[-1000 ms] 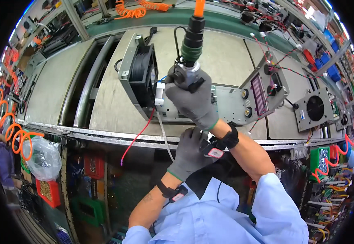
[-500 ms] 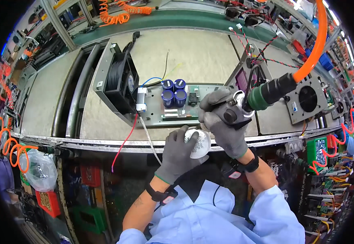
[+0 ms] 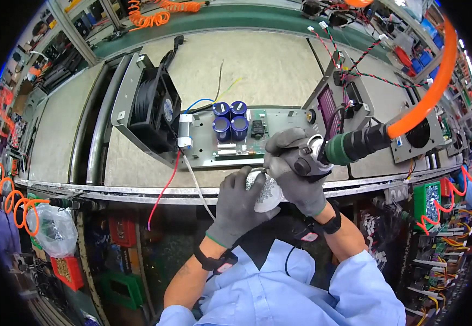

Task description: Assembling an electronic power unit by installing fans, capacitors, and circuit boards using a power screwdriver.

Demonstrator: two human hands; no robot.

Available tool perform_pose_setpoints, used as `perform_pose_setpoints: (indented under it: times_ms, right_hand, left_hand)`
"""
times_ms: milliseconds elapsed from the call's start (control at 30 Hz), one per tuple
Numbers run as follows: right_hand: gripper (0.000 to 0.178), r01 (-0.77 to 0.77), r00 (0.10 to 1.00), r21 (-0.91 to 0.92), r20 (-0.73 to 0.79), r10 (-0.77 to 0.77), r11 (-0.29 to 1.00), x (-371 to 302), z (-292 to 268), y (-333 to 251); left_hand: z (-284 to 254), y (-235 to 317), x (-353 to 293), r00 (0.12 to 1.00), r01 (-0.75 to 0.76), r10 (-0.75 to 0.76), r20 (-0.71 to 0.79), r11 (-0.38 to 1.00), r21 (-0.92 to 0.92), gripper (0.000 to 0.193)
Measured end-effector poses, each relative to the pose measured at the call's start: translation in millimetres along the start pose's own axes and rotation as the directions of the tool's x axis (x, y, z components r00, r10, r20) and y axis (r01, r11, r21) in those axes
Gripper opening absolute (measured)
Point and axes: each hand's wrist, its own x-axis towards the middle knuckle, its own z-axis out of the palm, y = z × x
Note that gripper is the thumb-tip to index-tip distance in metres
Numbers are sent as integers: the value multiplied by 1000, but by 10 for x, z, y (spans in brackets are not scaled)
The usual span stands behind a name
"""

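Note:
My left hand [image 3: 232, 209], in a grey glove, is closed around a small white dish [image 3: 271, 201] of tiny silvery pieces, likely screws. My gloved right hand [image 3: 301, 190] grips an air screwdriver [image 3: 313, 149] with a green and black hose coupling; its fingertips are at the dish's rim, and the tool's tip is hidden. Just beyond both hands lies a metal chassis [image 3: 199, 142] on the bench. It carries a black fan [image 3: 157, 111] at its left end, a circuit board [image 3: 265, 138] and several dark blue capacitors [image 3: 222, 129].
An orange air hose [image 3: 428, 92] arcs from the tool to the upper right. Red and white wires [image 3: 165, 195] hang over the bench's front edge. Another fan unit [image 3: 417, 136] stands at right. Below the bench are a red bin [image 3: 67, 271] and a plastic bag [image 3: 55, 231].
My right hand and the screwdriver have moved slightly left and down, closer to the dish, covering more of its right side. My left hand stays nearly in place.

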Motion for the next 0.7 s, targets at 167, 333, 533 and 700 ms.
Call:
perform_pose_setpoints:
  times_ms: [167,333,533,700]
  right_hand:
    - [31,-53,999,29,9,52,998,19,9,50]
    - [35,34,999,-66,-16,-35,997,13,68,186]
    - [28,-175,984,63,-36,177,983,88,95,70]
    - [28,-5,986,103,-166,22,995,494,22,-248]
  left_hand:
    - [1,-32,-7,1000,-19,19,-8,1000,-15,83]
    - [9,-46,-19,1000,-18,17,-17,999,-34,82]
    - [-3,-58,-21,1000,-15,14,-13,998,-53,82]
    - [-5,-55,-25,1000,23,-22,9,999,-45,82]
